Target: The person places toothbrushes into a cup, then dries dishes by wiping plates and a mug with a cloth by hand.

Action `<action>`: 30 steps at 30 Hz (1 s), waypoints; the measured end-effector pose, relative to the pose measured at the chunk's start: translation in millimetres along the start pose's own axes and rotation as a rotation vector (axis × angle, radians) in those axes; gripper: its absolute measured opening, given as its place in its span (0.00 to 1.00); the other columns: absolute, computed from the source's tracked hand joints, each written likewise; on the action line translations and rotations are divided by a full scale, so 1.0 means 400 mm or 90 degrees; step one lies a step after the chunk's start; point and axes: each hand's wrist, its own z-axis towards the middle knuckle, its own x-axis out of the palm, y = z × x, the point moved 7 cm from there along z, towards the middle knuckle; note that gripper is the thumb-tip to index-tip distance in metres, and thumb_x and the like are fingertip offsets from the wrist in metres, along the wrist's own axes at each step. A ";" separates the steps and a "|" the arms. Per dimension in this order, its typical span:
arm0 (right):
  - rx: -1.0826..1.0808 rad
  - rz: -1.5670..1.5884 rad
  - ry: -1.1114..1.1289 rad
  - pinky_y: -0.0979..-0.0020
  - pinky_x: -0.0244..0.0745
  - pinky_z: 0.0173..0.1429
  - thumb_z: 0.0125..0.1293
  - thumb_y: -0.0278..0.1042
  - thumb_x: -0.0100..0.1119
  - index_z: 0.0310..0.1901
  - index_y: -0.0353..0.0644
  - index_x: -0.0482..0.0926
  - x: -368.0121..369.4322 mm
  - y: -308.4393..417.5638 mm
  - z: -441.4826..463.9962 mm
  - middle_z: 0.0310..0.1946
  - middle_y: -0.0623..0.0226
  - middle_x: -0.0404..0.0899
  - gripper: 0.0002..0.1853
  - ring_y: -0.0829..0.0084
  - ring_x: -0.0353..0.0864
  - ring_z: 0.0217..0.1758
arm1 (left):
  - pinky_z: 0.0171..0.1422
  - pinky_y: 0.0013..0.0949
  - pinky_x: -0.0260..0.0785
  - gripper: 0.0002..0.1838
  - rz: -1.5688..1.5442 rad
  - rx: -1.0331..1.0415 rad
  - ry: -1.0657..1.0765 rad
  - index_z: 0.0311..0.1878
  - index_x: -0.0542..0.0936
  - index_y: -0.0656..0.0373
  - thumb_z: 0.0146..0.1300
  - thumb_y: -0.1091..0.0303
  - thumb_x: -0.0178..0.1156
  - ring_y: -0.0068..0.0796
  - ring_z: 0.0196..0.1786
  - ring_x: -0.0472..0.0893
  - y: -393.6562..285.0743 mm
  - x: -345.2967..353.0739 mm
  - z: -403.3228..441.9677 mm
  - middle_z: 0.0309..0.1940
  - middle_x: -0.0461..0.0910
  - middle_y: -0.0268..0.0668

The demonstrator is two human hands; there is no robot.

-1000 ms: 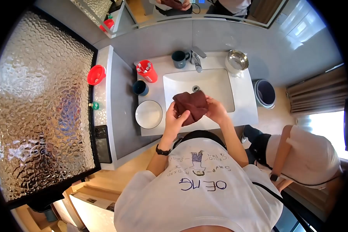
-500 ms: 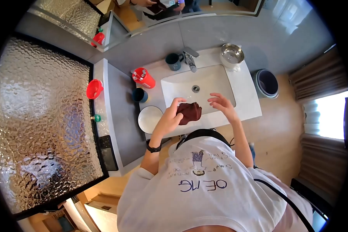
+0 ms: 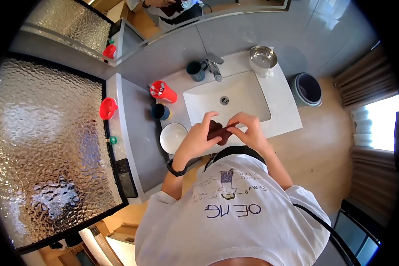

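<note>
Cloth handled above the near edge of a white sink: the right hand, open and apart from the dark red cloth half a second earlier, now pinches its right end between thumb and fingers. The left hand keeps its grasp on the opposite end, so the cloth, previously held on one side only, is now under the control of both hands. It appears narrower and more gathered than before, although the fingers partly hide its folds.

cloth between hands | mug left of faucet | bowl right of faucet
</note>
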 end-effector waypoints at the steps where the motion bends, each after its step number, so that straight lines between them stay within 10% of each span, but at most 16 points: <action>1: -0.056 -0.072 0.037 0.65 0.77 0.47 0.53 0.22 0.66 0.35 0.37 0.82 -0.001 0.021 -0.004 0.36 0.61 0.82 0.07 0.63 0.80 0.42 | 0.50 0.42 0.74 0.36 0.047 0.066 -0.010 0.65 0.58 0.57 0.55 0.76 0.65 0.49 0.44 0.83 -0.006 0.009 0.002 0.41 0.83 0.48; 7: -0.115 -0.075 0.093 0.62 0.77 0.47 0.53 0.22 0.64 0.35 0.39 0.81 0.013 0.063 -0.003 0.50 0.62 0.77 0.07 0.58 0.77 0.49 | 0.48 0.40 0.74 0.42 0.068 0.046 -0.022 0.70 0.54 0.55 0.52 0.81 0.61 0.48 0.43 0.82 0.004 0.055 0.000 0.41 0.81 0.48; 15: -0.061 -0.024 0.219 0.64 0.77 0.45 0.54 0.20 0.61 0.36 0.36 0.81 0.038 0.020 -0.001 0.39 0.59 0.82 0.07 0.58 0.82 0.39 | 0.48 0.43 0.72 0.51 -0.040 0.060 -0.018 0.76 0.44 0.50 0.52 0.83 0.59 0.51 0.42 0.81 -0.029 0.093 -0.006 0.40 0.79 0.50; 20: -0.014 0.034 0.094 0.65 0.79 0.43 0.50 0.17 0.61 0.35 0.37 0.83 -0.001 0.003 -0.007 0.35 0.60 0.84 0.09 0.56 0.83 0.36 | 0.43 0.36 0.72 0.29 0.050 0.261 -0.281 0.60 0.70 0.59 0.53 0.81 0.64 0.43 0.38 0.80 -0.019 0.122 -0.026 0.39 0.78 0.47; 26: -0.347 -0.100 -0.121 0.66 0.81 0.41 0.44 0.18 0.65 0.33 0.38 0.85 -0.065 0.158 -0.069 0.35 0.60 0.85 0.11 0.62 0.85 0.38 | 0.38 0.33 0.69 0.15 0.216 0.406 -0.445 0.39 0.80 0.59 0.46 0.78 0.70 0.36 0.37 0.75 -0.029 0.108 -0.094 0.44 0.74 0.43; 30: -0.196 -0.039 -0.204 0.73 0.80 0.37 0.46 0.18 0.68 0.34 0.37 0.85 -0.128 0.162 -0.074 0.35 0.58 0.85 0.11 0.66 0.86 0.34 | 0.43 0.33 0.68 0.11 0.166 0.391 -0.452 0.35 0.81 0.58 0.47 0.78 0.70 0.37 0.42 0.72 0.006 0.065 -0.122 0.51 0.70 0.45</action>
